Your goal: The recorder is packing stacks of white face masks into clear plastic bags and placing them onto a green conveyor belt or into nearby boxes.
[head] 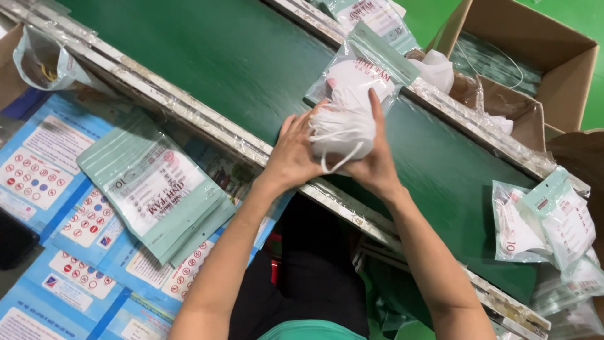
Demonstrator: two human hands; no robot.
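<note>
A dark green conveyor belt (239, 56) runs slantwise through the scene from far left to near right, edged on both sides by pale metal rails (189, 113) wrapped in worn clear film. Beyond the far rail, at the right, an open cardboard box (553, 56) stands on a bright green floor (428, 12). On the near left lies a table covered with blue printed sheets (56, 208). The light is even and shadowless.

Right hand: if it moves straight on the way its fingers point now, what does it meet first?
Probably the clear pouch with a green top strip lying just beyond the white masks that the right hand holds; depth is unclear, so it could pass above it.
</note>
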